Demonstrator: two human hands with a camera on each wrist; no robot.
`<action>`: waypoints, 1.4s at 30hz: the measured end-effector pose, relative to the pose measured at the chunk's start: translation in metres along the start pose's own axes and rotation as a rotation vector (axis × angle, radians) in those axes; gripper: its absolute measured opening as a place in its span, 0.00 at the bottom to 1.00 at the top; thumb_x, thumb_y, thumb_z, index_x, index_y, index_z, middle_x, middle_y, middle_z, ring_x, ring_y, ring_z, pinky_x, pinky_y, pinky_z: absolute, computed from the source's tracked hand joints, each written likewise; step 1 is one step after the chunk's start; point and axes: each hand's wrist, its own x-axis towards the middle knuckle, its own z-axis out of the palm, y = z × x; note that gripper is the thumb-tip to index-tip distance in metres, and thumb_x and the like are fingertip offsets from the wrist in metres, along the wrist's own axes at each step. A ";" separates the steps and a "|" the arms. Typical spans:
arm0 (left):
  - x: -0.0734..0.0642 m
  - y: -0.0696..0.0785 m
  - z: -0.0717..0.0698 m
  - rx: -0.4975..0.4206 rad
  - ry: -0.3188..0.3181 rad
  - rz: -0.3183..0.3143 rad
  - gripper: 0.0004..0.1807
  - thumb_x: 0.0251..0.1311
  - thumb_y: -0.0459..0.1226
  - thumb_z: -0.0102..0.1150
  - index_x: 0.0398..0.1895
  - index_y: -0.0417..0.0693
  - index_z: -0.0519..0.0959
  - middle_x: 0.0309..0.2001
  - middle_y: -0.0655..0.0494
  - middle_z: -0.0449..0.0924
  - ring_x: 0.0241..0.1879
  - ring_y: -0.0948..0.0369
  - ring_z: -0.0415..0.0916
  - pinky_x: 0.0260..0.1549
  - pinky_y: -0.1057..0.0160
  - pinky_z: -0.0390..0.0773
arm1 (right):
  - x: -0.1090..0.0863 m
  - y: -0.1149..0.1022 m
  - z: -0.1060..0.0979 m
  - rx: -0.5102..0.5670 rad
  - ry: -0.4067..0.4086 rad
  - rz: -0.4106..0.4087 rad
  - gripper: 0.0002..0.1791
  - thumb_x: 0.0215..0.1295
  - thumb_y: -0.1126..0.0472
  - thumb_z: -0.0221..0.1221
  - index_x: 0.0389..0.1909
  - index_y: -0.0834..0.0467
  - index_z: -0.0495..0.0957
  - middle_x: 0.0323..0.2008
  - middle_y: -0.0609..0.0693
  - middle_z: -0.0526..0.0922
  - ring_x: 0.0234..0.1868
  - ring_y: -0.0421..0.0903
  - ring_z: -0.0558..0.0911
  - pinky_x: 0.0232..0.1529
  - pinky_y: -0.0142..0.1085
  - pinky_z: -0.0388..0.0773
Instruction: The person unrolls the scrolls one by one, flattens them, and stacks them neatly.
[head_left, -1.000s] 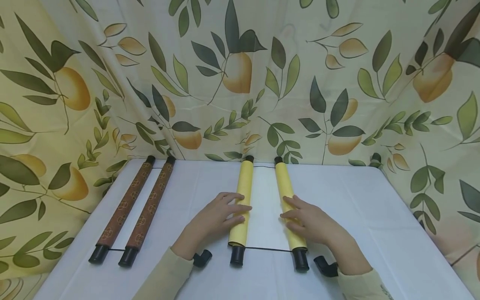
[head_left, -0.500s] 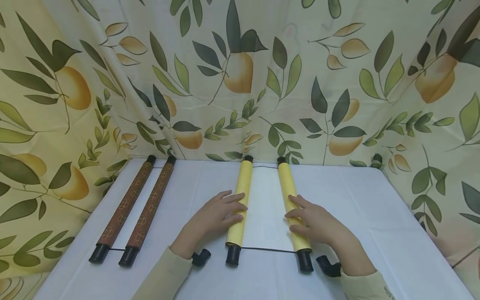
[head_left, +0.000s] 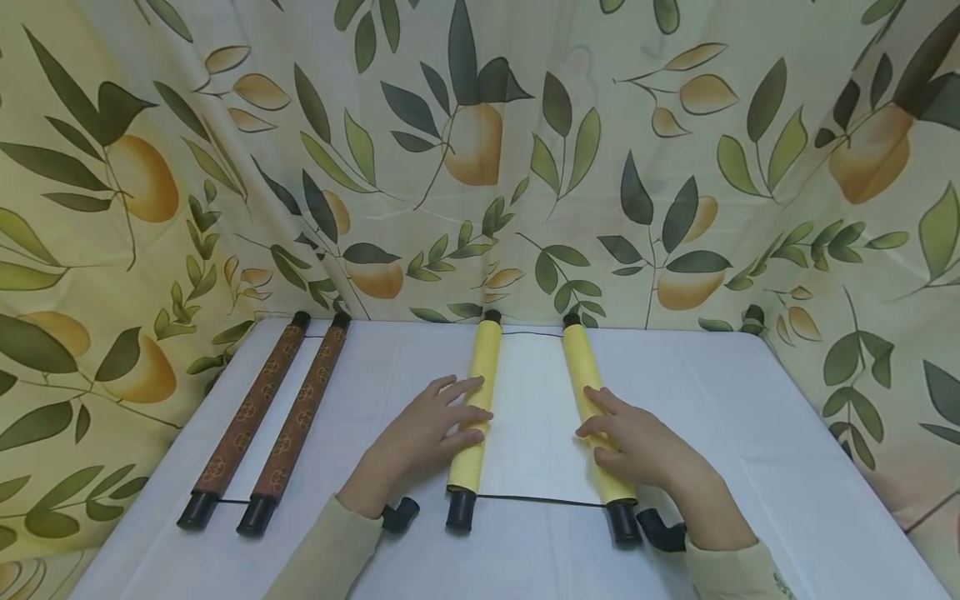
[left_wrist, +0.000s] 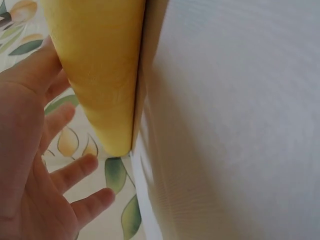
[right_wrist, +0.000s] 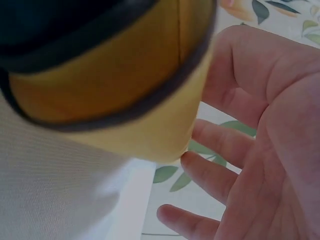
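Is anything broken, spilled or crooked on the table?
Nothing really stands out. The long, yellow, paper-looking rolls with black ends look further apart at the near end, though the viewing angle may cause that. The long, brown, flower-patterned rolls lie neatly side by side. I see no spill or tear.

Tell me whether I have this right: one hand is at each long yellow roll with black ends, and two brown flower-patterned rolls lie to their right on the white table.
The side is wrong: the head view shows the two brown flower-patterned rolls lying to the left of the long yellow rolls, not the right. The rest stands.
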 end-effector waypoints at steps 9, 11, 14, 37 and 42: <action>0.000 -0.003 0.000 -0.001 -0.001 -0.028 0.21 0.70 0.60 0.48 0.62 0.72 0.77 0.75 0.66 0.61 0.75 0.53 0.54 0.69 0.47 0.60 | 0.001 0.002 -0.003 -0.006 -0.027 0.021 0.11 0.60 0.61 0.64 0.43 0.49 0.86 0.74 0.63 0.61 0.72 0.67 0.62 0.62 0.58 0.70; 0.000 -0.004 0.001 0.008 -0.008 -0.025 0.22 0.70 0.60 0.47 0.65 0.75 0.74 0.75 0.65 0.60 0.75 0.54 0.54 0.70 0.48 0.61 | 0.000 0.003 -0.004 0.002 -0.043 0.044 0.13 0.60 0.62 0.62 0.45 0.49 0.86 0.74 0.64 0.59 0.71 0.67 0.64 0.61 0.58 0.71; -0.001 -0.006 0.000 0.012 -0.013 -0.019 0.24 0.70 0.60 0.47 0.67 0.77 0.71 0.75 0.63 0.61 0.74 0.54 0.55 0.69 0.47 0.62 | -0.001 0.003 -0.006 0.008 -0.066 0.065 0.17 0.60 0.64 0.59 0.49 0.50 0.85 0.75 0.64 0.57 0.70 0.67 0.66 0.59 0.57 0.72; 0.002 -0.009 -0.009 0.145 -0.010 0.122 0.20 0.74 0.44 0.48 0.66 0.69 0.75 0.75 0.56 0.62 0.73 0.49 0.60 0.70 0.51 0.61 | -0.010 0.012 -0.008 -0.242 -0.018 0.010 0.14 0.64 0.55 0.64 0.51 0.48 0.85 0.70 0.70 0.63 0.54 0.64 0.82 0.40 0.53 0.80; 0.001 -0.014 -0.008 0.187 -0.046 0.150 0.17 0.75 0.45 0.45 0.60 0.63 0.80 0.74 0.60 0.63 0.74 0.50 0.57 0.71 0.51 0.59 | -0.009 0.015 -0.006 -0.268 -0.015 -0.003 0.13 0.63 0.53 0.64 0.49 0.46 0.86 0.70 0.68 0.64 0.57 0.65 0.79 0.44 0.56 0.80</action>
